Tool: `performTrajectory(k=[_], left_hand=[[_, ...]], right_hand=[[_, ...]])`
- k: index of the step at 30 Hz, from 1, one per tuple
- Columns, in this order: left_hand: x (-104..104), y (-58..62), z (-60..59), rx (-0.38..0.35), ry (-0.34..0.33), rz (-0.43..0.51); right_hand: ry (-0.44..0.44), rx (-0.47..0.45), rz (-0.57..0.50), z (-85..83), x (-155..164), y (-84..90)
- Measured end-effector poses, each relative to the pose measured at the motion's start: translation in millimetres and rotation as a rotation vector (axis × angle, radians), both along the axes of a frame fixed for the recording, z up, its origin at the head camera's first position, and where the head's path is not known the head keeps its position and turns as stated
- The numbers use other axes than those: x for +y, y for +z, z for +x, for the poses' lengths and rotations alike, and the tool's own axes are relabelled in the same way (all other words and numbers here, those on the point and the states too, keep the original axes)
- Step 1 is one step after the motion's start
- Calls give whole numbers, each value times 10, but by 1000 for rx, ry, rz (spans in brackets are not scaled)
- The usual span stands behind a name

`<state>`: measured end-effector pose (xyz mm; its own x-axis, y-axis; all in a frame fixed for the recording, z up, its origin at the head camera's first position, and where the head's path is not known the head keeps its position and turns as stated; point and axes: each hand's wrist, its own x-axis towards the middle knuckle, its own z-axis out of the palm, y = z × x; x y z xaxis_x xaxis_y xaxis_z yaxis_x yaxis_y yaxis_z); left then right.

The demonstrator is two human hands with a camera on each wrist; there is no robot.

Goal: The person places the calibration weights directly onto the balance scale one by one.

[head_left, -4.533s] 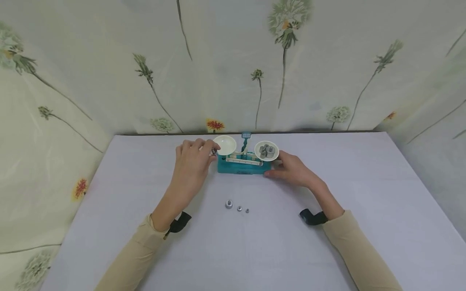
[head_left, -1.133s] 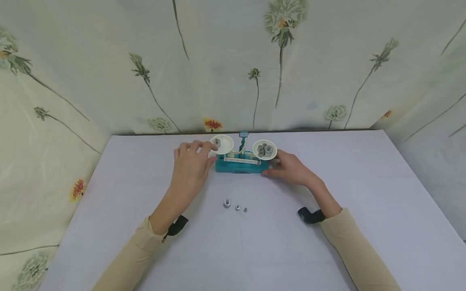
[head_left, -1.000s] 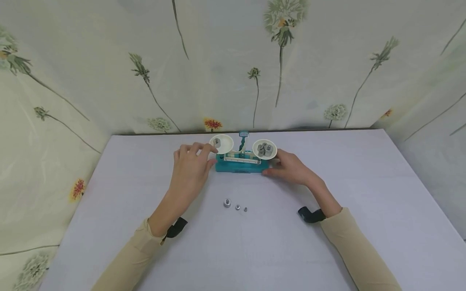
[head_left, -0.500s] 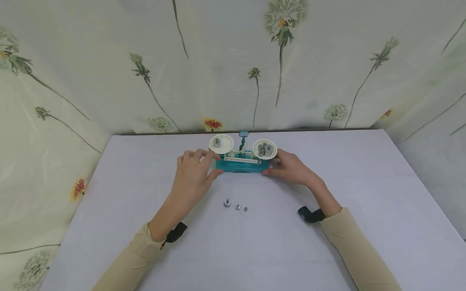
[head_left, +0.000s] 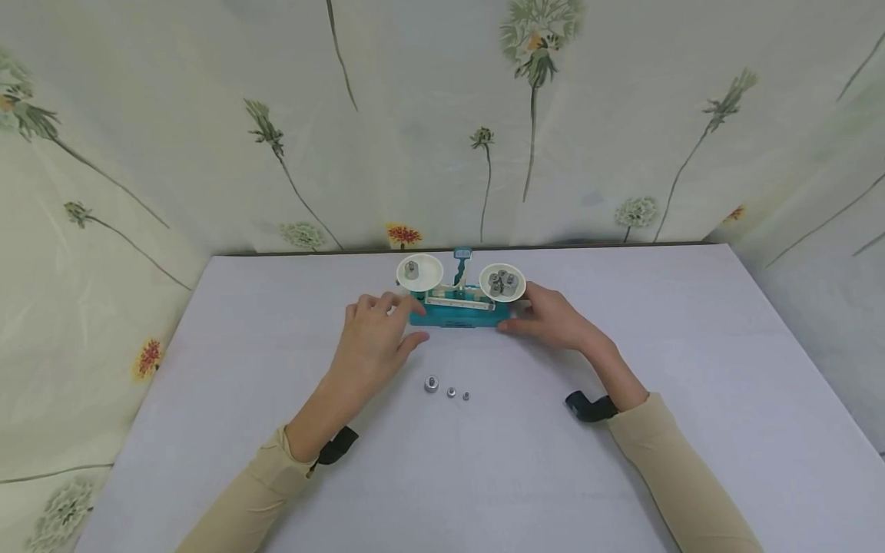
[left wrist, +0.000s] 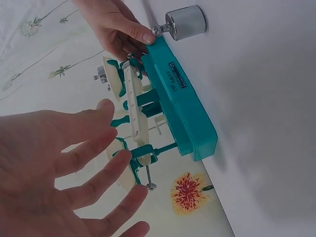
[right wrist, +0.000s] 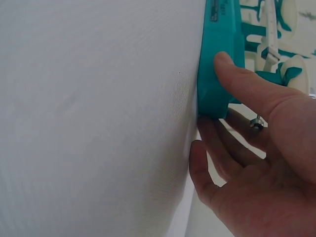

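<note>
A teal balance scale (head_left: 456, 316) with two white pans stands near the table's far edge. One metal weight (head_left: 412, 269) sits in the left pan (head_left: 432, 274); several more weights (head_left: 503, 282) fill the right pan (head_left: 486, 291). My right hand (head_left: 555, 319) grips the right end of the base, its thumb (right wrist: 242, 81) on the front face and fingers round the end. Near the left end, my left hand (head_left: 373, 343) holds nothing; its fingers (left wrist: 98, 187) are spread and loosely bent. Whether they touch the scale I cannot tell.
In front of the scale, three weights stand in a row: a larger one (head_left: 432, 384), a smaller one (head_left: 452, 392) and the smallest (head_left: 466, 396). White cloth covers the table (head_left: 512, 476). Behind its far edge hangs a flowered curtain (head_left: 429, 153).
My left hand has put the weight it held into the left pan and let go. It has since drawn back toward me, below the pan. My right hand keeps its place.
</note>
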<state>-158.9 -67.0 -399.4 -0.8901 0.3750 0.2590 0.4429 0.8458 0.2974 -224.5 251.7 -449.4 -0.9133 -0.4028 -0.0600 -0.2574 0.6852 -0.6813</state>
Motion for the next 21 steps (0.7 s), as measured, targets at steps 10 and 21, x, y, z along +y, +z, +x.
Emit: performTrajectory(k=[10, 21], left_hand=[[9, -24, 26, -57, -26, -44], [12, -40, 46, -106, -64, -87]], right_hand=[[4, 1, -3, 11, -1, 3], [1, 8, 3, -2, 1, -6]])
